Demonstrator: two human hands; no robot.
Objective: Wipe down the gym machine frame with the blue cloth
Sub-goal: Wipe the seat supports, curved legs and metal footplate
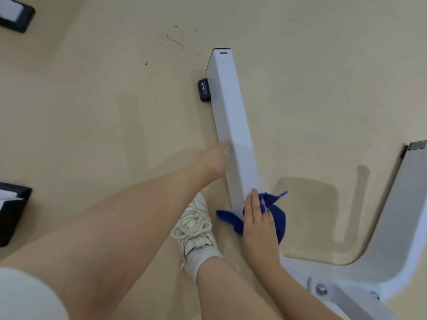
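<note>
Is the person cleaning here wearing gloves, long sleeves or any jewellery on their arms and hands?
No gloves and no long sleeves: both forearms are bare. The right hand wears a thin gold ring on one of its fingers. The left hand shows no ring or watch, though it is blurred.

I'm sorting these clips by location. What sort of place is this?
Probably a gym floor: a white machine frame beam with a black rubber foot stands on smooth beige flooring, and more black-footed equipment bases show at the left edge.
</note>
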